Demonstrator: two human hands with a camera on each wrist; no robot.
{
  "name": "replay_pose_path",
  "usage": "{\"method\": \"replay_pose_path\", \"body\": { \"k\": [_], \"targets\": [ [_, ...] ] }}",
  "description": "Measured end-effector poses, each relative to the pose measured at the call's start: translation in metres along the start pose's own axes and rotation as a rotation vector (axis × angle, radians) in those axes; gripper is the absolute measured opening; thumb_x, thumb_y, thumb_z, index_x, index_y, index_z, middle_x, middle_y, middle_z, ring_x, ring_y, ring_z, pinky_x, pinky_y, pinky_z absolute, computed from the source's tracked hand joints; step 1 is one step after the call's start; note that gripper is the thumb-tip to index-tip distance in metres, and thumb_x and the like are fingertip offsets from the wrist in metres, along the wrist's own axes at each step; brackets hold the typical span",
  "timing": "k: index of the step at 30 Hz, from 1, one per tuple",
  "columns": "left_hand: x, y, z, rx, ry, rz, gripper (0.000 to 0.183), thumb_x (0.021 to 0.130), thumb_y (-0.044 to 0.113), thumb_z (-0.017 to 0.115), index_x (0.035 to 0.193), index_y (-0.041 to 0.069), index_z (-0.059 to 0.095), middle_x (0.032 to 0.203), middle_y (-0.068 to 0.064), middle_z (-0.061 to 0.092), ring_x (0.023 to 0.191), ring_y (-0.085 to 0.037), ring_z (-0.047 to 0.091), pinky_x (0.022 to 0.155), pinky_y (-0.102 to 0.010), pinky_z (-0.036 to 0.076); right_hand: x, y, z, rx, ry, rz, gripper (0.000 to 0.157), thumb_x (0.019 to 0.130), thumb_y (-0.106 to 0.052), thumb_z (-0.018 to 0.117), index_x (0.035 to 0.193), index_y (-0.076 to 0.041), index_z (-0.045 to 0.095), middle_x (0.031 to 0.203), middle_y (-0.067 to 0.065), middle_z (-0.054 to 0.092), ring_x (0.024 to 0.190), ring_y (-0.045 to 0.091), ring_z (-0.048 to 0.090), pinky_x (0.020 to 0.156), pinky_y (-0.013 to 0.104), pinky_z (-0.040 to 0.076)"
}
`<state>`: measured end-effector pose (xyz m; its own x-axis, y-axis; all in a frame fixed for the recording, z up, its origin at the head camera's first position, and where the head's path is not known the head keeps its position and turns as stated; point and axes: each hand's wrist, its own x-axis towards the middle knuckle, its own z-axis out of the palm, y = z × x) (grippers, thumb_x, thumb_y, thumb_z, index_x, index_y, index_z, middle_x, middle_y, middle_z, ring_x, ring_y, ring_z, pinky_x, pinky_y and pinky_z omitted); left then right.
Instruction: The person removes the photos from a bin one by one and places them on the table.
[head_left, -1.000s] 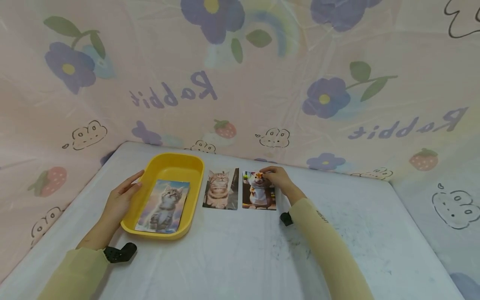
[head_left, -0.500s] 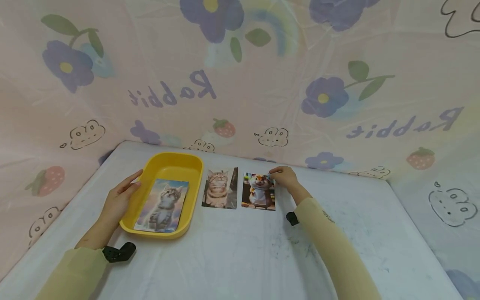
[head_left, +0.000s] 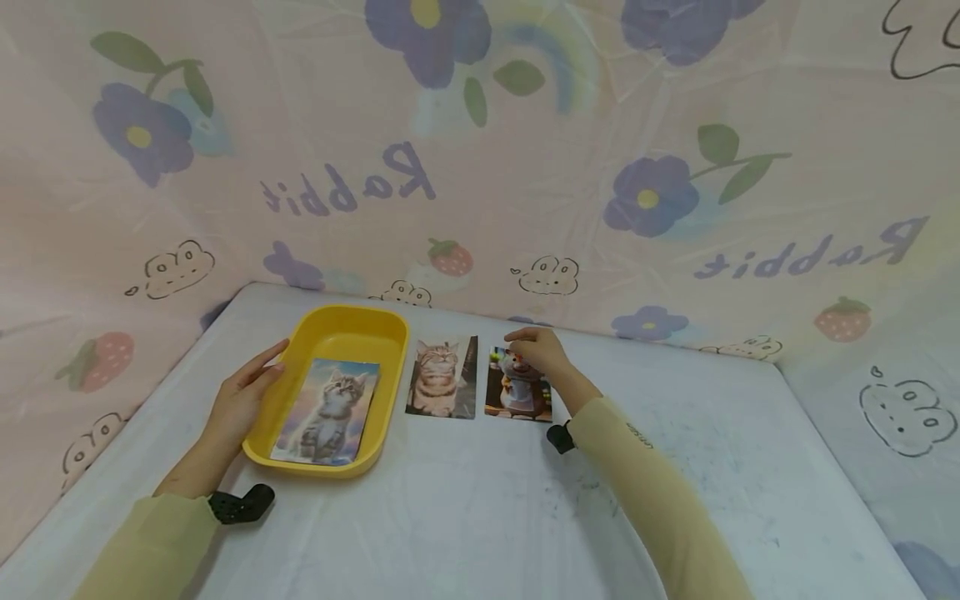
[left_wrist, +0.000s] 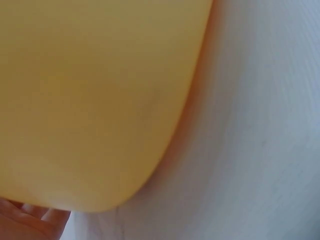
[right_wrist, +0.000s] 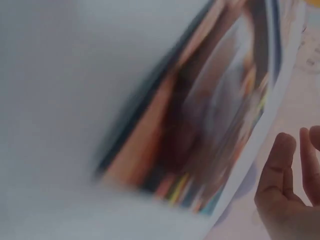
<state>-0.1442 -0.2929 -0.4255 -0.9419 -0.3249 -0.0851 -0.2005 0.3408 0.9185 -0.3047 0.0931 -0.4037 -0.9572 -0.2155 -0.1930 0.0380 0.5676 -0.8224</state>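
Observation:
On the left, my left hand grips the side of a yellow tray, thumb at the rim. In the left wrist view the tray's wall hides most of that hand's fingers. A picture card of a grey kitten lies inside the tray. To its right, an orange cat card and a hamster card lie side by side on the table. My right hand is over the hamster card's top edge, covering part of it. The right wrist view shows its fingers loosely bent, nothing between them.
A white cloth covers the table, with dark smudges at the right. Pink sheeting with flowers and rabbits rises behind the table and at both sides. Black wrist cameras sit at both sleeves.
My right hand shifts slightly right off the hamster card's corner, then comes back left over its top. The left hand, the tray and the cards stay about where they were.

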Motion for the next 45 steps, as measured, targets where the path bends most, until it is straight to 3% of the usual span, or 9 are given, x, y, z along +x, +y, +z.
{"method": "replay_pose_path", "body": {
  "k": [6,15,26,34,36,40,45],
  "targets": [
    [0.000,0.000,-0.001,-0.015,0.004,0.019,0.053,0.100,0.043,0.045,0.148,0.023,0.037,0.123,-0.001,0.050,0.091,0.005,0.048,0.075,-0.009,0.043,-0.002,-0.024,0.026,0.086,-0.074,-0.017,0.032,0.096,-0.015,0.051,0.124,-0.004,0.063,0.125,0.019,0.059,0.108,0.035,0.060,0.085,0.043,0.050],
    [-0.002,0.001,-0.003,-0.022,0.013,0.024,0.053,0.100,0.043,0.045,0.148,0.022,0.037,0.127,-0.008,0.048,0.089,0.005,0.049,0.073,-0.009,0.044,-0.004,-0.063,0.061,0.125,-0.158,-0.104,0.030,0.094,-0.011,0.053,0.121,-0.002,0.064,0.121,0.019,0.062,0.109,0.035,0.059,0.094,0.046,0.048],
    [-0.003,-0.001,-0.006,-0.021,0.030,0.038,0.052,0.100,0.042,0.046,0.147,0.022,0.039,0.112,0.008,0.051,0.089,0.004,0.049,0.074,-0.009,0.043,-0.010,-0.101,0.103,0.194,-0.190,-0.193,0.025,0.096,-0.011,0.054,0.115,-0.002,0.067,0.115,0.019,0.064,0.103,0.036,0.061,0.089,0.048,0.050],
    [-0.001,-0.001,-0.005,-0.052,0.023,0.053,0.052,0.100,0.040,0.047,0.147,0.021,0.040,0.104,0.018,0.051,0.088,0.004,0.051,0.073,-0.012,0.045,-0.009,-0.119,0.127,0.202,-0.241,-0.199,0.024,0.095,-0.010,0.055,0.113,-0.001,0.067,0.116,0.019,0.064,0.094,0.027,0.064,0.078,0.033,0.056],
    [-0.001,-0.001,-0.004,-0.058,0.017,0.053,0.052,0.100,0.040,0.047,0.147,0.020,0.040,0.107,0.015,0.052,0.087,0.003,0.052,0.073,-0.013,0.046,-0.010,-0.119,0.131,0.205,-0.255,-0.185,0.024,0.096,-0.010,0.055,0.114,-0.001,0.067,0.115,0.019,0.064,0.100,0.032,0.063,0.083,0.037,0.055],
    [0.000,-0.001,-0.001,-0.044,0.005,0.039,0.053,0.100,0.040,0.046,0.148,0.020,0.037,0.122,-0.003,0.055,0.088,0.003,0.051,0.074,-0.013,0.046,-0.011,-0.119,0.135,0.194,-0.296,-0.180,0.025,0.096,-0.010,0.054,0.116,0.000,0.066,0.114,0.018,0.064,0.105,0.035,0.061,0.088,0.041,0.053],
    [0.002,-0.001,0.000,-0.008,0.010,0.036,0.053,0.101,0.040,0.044,0.149,0.021,0.036,0.135,-0.019,0.049,0.092,0.002,0.048,0.076,-0.010,0.041,-0.010,-0.122,0.139,0.070,-0.373,-0.195,0.027,0.097,-0.016,0.055,0.119,-0.007,0.066,0.117,0.009,0.064,0.104,0.027,0.061,0.087,0.034,0.051]
  ]
}}
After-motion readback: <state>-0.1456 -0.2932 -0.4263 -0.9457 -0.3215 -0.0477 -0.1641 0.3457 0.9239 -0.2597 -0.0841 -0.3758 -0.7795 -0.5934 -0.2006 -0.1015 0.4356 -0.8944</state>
